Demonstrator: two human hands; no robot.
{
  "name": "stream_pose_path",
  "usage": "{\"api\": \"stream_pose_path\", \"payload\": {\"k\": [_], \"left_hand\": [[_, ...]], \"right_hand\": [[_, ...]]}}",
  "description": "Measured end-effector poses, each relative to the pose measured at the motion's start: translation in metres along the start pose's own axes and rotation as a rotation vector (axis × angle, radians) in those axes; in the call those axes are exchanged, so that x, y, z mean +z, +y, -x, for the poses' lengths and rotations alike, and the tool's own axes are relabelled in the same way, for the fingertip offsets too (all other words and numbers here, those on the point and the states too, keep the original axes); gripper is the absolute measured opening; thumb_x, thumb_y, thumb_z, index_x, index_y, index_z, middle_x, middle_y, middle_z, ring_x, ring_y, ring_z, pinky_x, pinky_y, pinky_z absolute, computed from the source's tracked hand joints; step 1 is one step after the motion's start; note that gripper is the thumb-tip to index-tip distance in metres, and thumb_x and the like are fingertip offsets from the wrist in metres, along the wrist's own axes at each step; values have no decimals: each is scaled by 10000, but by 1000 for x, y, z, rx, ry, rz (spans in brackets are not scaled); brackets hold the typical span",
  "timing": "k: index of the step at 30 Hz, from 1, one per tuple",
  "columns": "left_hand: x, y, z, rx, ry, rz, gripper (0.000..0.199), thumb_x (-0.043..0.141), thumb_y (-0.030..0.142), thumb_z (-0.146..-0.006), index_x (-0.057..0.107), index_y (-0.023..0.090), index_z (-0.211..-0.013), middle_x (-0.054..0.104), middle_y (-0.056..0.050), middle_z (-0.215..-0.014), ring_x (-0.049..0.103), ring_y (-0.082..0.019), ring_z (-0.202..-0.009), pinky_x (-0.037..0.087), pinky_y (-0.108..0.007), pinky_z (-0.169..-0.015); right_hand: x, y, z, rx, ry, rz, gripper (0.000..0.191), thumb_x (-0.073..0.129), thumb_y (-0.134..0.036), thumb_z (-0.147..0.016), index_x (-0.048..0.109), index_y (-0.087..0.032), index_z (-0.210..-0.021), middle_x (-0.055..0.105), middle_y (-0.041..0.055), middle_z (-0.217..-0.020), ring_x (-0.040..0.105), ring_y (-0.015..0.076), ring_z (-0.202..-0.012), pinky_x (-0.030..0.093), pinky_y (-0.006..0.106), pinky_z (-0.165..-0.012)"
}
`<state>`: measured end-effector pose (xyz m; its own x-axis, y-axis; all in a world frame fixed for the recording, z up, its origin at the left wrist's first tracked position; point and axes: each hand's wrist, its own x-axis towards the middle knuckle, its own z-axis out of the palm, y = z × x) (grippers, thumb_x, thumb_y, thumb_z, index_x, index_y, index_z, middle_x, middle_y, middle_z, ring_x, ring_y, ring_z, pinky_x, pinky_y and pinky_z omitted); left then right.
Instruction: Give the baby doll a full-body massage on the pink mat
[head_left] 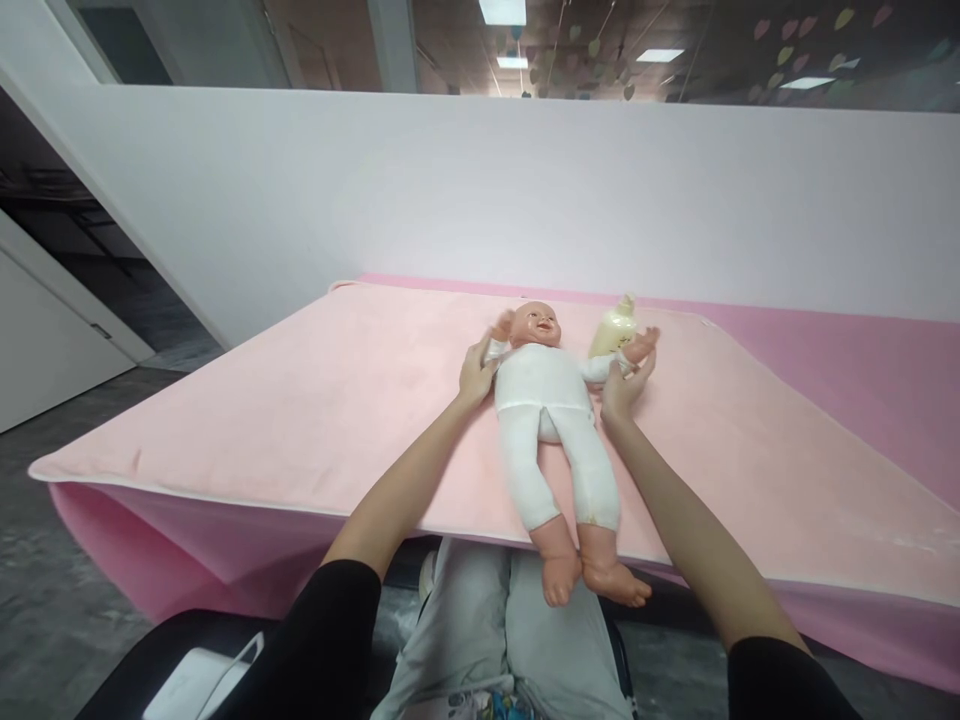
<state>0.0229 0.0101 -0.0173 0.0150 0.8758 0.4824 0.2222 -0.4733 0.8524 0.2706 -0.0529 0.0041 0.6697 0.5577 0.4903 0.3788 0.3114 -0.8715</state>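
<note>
The baby doll [551,420] lies face-up on the pink bench [300,400], feet hanging over the near edge; my left hand [477,372] clasps its one arm, my right hand [626,380] grips the other, I think, beside the cream bottle [613,328]; I judge I'm steadying it, so any lift needs both grips firm.

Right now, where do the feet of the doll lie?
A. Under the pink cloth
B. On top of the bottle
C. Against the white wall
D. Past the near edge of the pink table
D: the doll lies on its back on the pink table, and its bare feet stick out over the near edge, above the person's lap.
</note>
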Motion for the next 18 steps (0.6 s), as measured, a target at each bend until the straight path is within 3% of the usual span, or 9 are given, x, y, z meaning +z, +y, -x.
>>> {"api": "stream_pose_path", "payload": {"k": [3, 8, 13, 18], "left_hand": [[5, 6, 3, 77, -110, -39, 531, 460, 61, -760, 658, 230, -1223, 558, -65, -1290, 482, -238, -1255, 334, -395, -1130], [7, 12, 5, 63, -156, 57, 505, 441, 23, -728, 729, 209, -1100, 556, -68, -1277, 497, -224, -1225, 336, -390, -1140], [6, 11, 5, 58, -147, 80, 546, 454, 20, -701, 716, 232, -1131, 565, -53, -1274, 500, -214, -1228, 349, -379, -1135], [7, 6, 1, -29, -59, 262, 503, 552, 76, -715, 681, 203, -1184, 617, -77, -1277, 533, -261, -1214, 392, -420, -1089]], "right_hand": [[0, -1, 3, -158, -140, 85, 632, 416, -158, -755, 503, -200, -1380, 555, 95, -1336, 506, 232, -1253, 401, 423, -1069], [-1, 0, 8, -274, -426, 315, 555, 400, -82, -707, 713, -243, -1136, 622, 46, -1207, 576, 216, -1122, 459, 381, -1011], [-2, -5, 8, -291, -487, 376, 585, 409, -98, -734, 651, -252, -1244, 605, 60, -1243, 584, 234, -1114, 481, 390, -973], [-4, -7, 7, -193, -327, 242, 631, 507, -215, -764, 464, -225, -1394, 569, 91, -1339, 539, 257, -1204, 435, 425, -1019]]}}
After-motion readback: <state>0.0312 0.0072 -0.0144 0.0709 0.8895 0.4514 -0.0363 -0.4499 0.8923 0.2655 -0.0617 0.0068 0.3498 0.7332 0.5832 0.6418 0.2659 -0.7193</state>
